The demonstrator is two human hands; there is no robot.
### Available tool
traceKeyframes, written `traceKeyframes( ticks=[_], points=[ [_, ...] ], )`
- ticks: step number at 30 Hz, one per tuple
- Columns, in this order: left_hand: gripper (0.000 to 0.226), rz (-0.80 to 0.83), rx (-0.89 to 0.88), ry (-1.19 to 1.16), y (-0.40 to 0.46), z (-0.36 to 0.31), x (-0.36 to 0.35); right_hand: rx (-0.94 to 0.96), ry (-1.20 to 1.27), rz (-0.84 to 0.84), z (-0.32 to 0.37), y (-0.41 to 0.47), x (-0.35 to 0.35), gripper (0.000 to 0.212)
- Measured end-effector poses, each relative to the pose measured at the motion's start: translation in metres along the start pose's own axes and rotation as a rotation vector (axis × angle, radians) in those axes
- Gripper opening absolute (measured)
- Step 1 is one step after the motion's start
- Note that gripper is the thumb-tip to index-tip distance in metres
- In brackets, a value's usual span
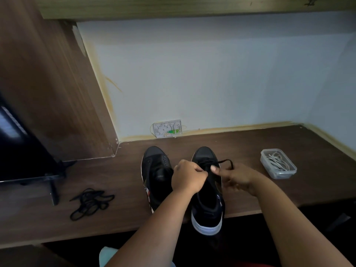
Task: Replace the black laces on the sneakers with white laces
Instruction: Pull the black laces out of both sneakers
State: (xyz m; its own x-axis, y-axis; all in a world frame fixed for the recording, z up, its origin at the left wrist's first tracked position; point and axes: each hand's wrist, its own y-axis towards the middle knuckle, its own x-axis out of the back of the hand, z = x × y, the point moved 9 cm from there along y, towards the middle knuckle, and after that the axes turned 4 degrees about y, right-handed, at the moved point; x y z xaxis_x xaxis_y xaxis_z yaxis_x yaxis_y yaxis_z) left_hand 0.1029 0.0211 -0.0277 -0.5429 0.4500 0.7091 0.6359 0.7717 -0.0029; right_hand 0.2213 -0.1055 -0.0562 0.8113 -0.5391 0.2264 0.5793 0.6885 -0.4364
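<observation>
Two black sneakers stand side by side on the brown desk (269,189), toes toward the wall. The left sneaker (157,170) has no lace in it. The right sneaker (209,205) hangs its white-soled heel over the desk's front edge and still carries a black lace (224,162), which loops out to the right. My left hand (187,177) is closed on the lace over the right sneaker's tongue. My right hand (235,177) pinches the lace between thumb and fingers at the shoe's right side. A loose black lace (90,203) lies in a tangle at the left.
A clear plastic tub (278,163) with white laces (277,160) sits at the right of the desk. A dark monitor on a stand (23,151) fills the left side. A white wall box (167,129) sits at the back edge. A wooden cabinet panel (48,83) rises at the left.
</observation>
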Motion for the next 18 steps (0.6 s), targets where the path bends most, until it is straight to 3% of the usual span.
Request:
traceKeyframes(
  ticks=[2,4,6,9,10,13,14,16,18],
  points=[
    [0.012,0.000,-0.019,-0.005,-0.001,-0.002,0.000,0.080,0.093,0.037,0.002,0.003,-0.005,0.031],
    [0.013,0.006,-0.032,-0.056,-0.003,-0.005,-0.001,0.158,0.138,-0.136,0.006,0.007,0.006,0.026],
    [0.015,0.029,-0.012,-0.192,-0.004,-0.004,-0.004,0.215,0.024,-0.280,0.011,0.009,0.010,0.015],
    [0.015,0.093,0.029,-0.309,-0.008,-0.003,-0.007,0.244,-0.060,-0.358,0.019,0.004,0.007,0.012],
    [0.016,0.094,0.030,-0.305,-0.008,-0.004,-0.006,0.245,0.075,-0.392,0.022,0.001,0.012,0.012],
    [0.024,0.055,0.032,-0.261,-0.009,-0.004,-0.003,0.292,0.883,-0.444,0.031,-0.010,0.039,0.015],
    [0.025,0.047,0.034,-0.249,-0.009,-0.003,-0.002,0.342,1.044,-0.463,0.035,-0.014,0.050,0.017],
    [0.023,0.045,0.039,-0.241,-0.008,-0.003,-0.003,0.358,0.965,-0.455,0.036,-0.016,0.062,0.017],
    [0.024,0.050,0.045,-0.258,-0.007,-0.003,-0.004,0.218,0.592,-0.304,0.019,-0.007,0.046,0.028]
  ],
)
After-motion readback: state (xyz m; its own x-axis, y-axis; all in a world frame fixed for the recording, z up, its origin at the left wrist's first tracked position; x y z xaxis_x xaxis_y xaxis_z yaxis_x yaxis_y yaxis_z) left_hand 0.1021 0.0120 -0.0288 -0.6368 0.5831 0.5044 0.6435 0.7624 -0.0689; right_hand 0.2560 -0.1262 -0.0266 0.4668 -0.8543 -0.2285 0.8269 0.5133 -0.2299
